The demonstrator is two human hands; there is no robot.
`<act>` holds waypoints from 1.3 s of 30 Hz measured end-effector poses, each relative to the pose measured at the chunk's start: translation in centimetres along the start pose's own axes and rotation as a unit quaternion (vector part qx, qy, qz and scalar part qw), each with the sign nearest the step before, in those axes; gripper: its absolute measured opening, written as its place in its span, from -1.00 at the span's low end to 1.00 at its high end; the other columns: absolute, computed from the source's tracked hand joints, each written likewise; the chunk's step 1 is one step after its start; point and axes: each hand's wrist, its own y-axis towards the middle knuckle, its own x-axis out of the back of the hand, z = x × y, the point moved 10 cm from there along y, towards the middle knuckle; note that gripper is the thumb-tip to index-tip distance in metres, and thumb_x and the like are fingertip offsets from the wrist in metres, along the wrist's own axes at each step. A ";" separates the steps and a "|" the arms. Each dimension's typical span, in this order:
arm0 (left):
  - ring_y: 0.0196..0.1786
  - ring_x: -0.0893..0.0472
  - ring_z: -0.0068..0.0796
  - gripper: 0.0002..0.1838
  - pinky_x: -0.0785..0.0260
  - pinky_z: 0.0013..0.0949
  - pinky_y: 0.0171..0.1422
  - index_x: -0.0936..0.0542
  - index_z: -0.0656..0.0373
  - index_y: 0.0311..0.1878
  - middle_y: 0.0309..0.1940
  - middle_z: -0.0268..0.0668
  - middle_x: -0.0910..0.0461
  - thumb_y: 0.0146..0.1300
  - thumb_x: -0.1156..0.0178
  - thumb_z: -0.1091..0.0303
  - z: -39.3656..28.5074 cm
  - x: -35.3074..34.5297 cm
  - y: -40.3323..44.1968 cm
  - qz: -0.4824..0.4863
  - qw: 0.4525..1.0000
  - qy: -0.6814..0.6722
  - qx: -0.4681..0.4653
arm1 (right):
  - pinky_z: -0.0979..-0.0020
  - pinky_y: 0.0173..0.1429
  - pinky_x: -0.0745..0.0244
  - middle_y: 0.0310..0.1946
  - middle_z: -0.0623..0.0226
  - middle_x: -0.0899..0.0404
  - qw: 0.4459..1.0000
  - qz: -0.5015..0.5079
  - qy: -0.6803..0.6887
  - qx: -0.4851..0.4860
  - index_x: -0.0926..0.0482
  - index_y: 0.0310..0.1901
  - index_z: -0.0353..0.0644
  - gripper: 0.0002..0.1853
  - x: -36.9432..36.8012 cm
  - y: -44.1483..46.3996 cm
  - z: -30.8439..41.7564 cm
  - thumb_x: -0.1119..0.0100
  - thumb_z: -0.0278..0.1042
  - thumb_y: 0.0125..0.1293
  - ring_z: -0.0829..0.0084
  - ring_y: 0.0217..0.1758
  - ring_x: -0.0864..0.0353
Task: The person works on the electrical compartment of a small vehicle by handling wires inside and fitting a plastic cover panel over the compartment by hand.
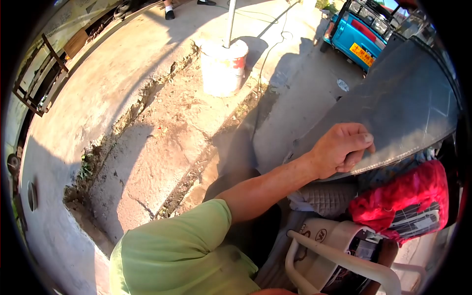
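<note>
My left hand [343, 149] reaches from the lower left across to the dark grey leather-like panel [398, 105], near its stitched edge. Its fingers are curled in and the thumb lies against them; whether something small is between them is hidden. Below the hand is a cream plastic housing [317, 233] with an open compartment [361, 248] showing wires and dark parts. A cream metal tube [344, 258] curves in front of it. Beside the compartment lies a cushion with a fluffy red cover [388, 196]. Of my right arm, only a strip of skin shows at the bottom edge.
A white bucket [221, 71] holding an upright pole [230, 24] stands on broken concrete. A blue vehicle [356, 37] with a yellow plate is at the upper right. A rusty metal frame [42, 81] leans at the left. Another person's feet [169, 12] show at the top.
</note>
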 end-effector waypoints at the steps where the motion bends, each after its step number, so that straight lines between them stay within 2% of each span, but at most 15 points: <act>1: -0.76 -0.16 -0.66 -0.74 0.01 -0.49 -0.65 -0.56 0.24 -0.19 -0.75 -0.43 -0.28 0.55 -0.10 0.24 0.0 0.0 0.0 0.000 1.000 0.004 -0.001 | 0.19 -0.22 -0.42 -0.47 0.07 -0.56 1.000 -0.001 0.000 0.000 -0.57 -0.31 -0.34 -0.83 0.1 0.1 -0.1 -0.22 -0.39 0.33 0.22 -0.37 -0.52; 39: -0.77 -0.15 -0.64 -0.72 -0.01 -0.48 -0.66 -0.57 0.23 -0.20 -0.76 -0.41 -0.31 0.56 -0.09 0.21 1.9 1.6 1.0 -0.025 0.999 0.020 0.022 | 0.19 -0.26 -0.40 -0.48 0.08 -0.56 1.000 -0.007 -0.009 -0.013 -0.58 -0.30 -0.34 -0.83 0.8 -0.1 -0.2 -0.22 -0.38 0.33 0.24 -0.41 -0.50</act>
